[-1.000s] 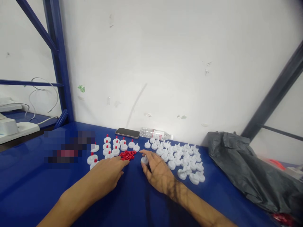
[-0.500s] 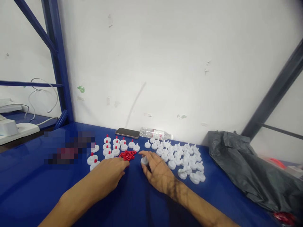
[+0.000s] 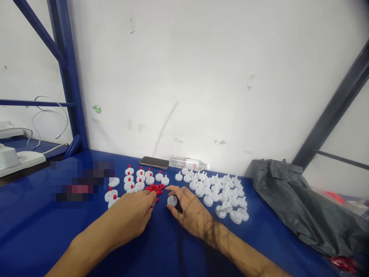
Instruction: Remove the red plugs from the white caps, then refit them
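Note:
My right hand (image 3: 187, 206) curls its thumb and fingers around a white nozzle cap (image 3: 172, 201), a round lid whose top faces me. Close to it on the left is a small pile of red tips (image 3: 155, 188) on the blue tabletop (image 3: 161, 238). My left hand (image 3: 140, 209) reaches the near edge of that pile with its fingers pressed together and pointing down; its fingertips are mostly hidden, so what they pinch cannot be made out. Left of the pile stand several white caps with red tips on their spouts (image 3: 128, 179). Many plain white nozzle caps (image 3: 215, 190) cluster at the right.
A phone (image 3: 154, 162) and a clear plastic bottle (image 3: 188, 163) lie along the white wall. On the right a dark plastic bag (image 3: 288, 200) spreads over the table. A blue metal frame (image 3: 70, 77) rises at the left, near a white power strip (image 3: 29, 159).
The white cap in my right hand has tilted, so more of its round face shows. My left fingers have curled in closer at the red pile. The whole view has shifted slightly.

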A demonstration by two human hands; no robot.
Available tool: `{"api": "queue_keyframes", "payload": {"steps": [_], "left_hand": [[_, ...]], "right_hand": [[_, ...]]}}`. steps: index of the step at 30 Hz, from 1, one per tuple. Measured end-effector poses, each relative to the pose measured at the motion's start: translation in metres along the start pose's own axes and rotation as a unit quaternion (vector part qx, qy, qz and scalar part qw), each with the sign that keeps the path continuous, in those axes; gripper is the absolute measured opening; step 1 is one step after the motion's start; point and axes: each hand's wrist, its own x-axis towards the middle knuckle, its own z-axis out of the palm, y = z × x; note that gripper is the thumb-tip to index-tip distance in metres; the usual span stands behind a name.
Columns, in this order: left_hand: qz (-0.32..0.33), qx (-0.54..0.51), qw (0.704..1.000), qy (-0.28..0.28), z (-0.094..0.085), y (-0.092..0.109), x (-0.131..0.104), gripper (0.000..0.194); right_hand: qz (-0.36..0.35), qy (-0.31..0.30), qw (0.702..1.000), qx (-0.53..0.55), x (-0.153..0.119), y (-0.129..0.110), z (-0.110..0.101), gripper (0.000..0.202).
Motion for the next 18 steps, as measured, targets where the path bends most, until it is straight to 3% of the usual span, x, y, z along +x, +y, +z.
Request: {"api": "queue_keyframes", "payload": {"steps": [9, 18], "left_hand": [[0.039, -0.001, 0.998, 0.053, -0.009, 0.011, 0.005, 0.016], [0.068, -0.060, 0.996, 0.007, 0.005, -0.004, 0.014, 0.020]], "right_hand": [[-0.003, -0.028, 1.000, -0.006, -0.004, -0.021, -0.004, 0.062], [-0.046, -0.011, 0.999, -0.022, -0.006, -0.016, 0.001, 0.066]]}}
